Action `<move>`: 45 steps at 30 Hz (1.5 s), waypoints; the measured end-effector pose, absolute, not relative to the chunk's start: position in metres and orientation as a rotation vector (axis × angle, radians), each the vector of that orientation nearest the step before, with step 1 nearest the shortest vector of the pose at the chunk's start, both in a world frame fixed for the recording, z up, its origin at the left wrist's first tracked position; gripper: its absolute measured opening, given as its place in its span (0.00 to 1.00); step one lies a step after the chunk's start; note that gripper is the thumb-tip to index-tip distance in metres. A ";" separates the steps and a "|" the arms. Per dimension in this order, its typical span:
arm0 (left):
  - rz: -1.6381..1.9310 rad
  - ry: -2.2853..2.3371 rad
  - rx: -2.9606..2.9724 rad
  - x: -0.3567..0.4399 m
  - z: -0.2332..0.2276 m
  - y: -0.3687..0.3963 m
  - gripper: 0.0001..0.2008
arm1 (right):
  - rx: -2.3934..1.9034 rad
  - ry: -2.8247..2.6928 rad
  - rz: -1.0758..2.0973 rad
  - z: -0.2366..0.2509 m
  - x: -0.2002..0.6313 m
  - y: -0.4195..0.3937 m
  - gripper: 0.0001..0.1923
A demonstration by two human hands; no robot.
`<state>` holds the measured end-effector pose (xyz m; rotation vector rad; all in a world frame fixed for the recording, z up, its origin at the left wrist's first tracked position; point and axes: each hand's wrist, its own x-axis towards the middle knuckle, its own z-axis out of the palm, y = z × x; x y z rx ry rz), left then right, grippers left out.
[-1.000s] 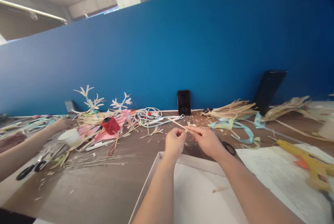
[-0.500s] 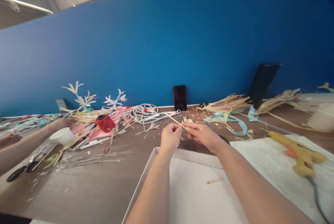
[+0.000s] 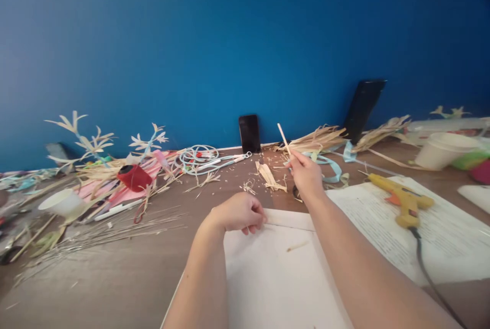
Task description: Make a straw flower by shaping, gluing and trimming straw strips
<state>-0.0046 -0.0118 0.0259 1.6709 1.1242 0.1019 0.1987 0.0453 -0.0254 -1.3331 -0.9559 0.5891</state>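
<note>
- Blue partition wall backs a brown worktable [image 3: 126,267] littered with straw scraps, and the work sits at its middle.
- Right hand [image 3: 306,175] pinches a thin straw stick [image 3: 284,140] between thumb and fingertips near its lower end; the stick tilts up and away, its free end in the air above the table.
- Left hand [image 3: 239,212] is loosely curled with the fingers tucked under, resting at the far rim of a white tray [image 3: 275,278]; whether it keeps a sliver inside, I cannot tell.
- Just beyond the hands lie a small heap of straw shavings [image 3: 270,177] and a bundle of dried straw [image 3: 317,140], with a pale blue ribbon [image 3: 333,165] beside it.
- Being held so low, the stick could likely snap or slip out if squeezed or bent, and it would be hard to find among the scraps.
- A yellow glue gun [image 3: 401,198] lies on a printed sheet [image 3: 440,232] near the right forearm, its cord trailing towards the table edge; a careless sweep of that arm might catch the cord or touch the nozzle.
- A phone [image 3: 249,133] leans against the wall, well apart.
</note>
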 end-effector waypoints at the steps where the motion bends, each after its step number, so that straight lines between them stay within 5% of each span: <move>1: 0.066 1.162 1.691 -0.006 0.025 -0.011 0.08 | -1.319 -1.007 0.590 -0.025 0.196 0.045 0.24; 22: -0.250 1.076 2.465 0.056 0.027 -0.055 0.10 | -1.373 -1.081 0.606 -0.026 0.190 0.044 0.20; 27: 0.056 1.086 2.260 0.037 0.021 -0.038 0.06 | -1.382 -1.083 0.604 -0.021 0.188 0.040 0.18; 34: 0.911 1.115 1.259 0.006 0.011 0.004 0.03 | -0.927 -1.026 1.231 -0.004 0.180 0.027 0.18; 40: 0.895 0.713 0.920 0.001 0.005 0.008 0.07 | -0.756 -1.177 1.716 0.004 0.177 0.012 0.22; 45: 0.808 0.598 0.891 0.000 0.006 0.006 0.05 | -0.712 -1.198 1.756 0.005 0.174 0.008 0.17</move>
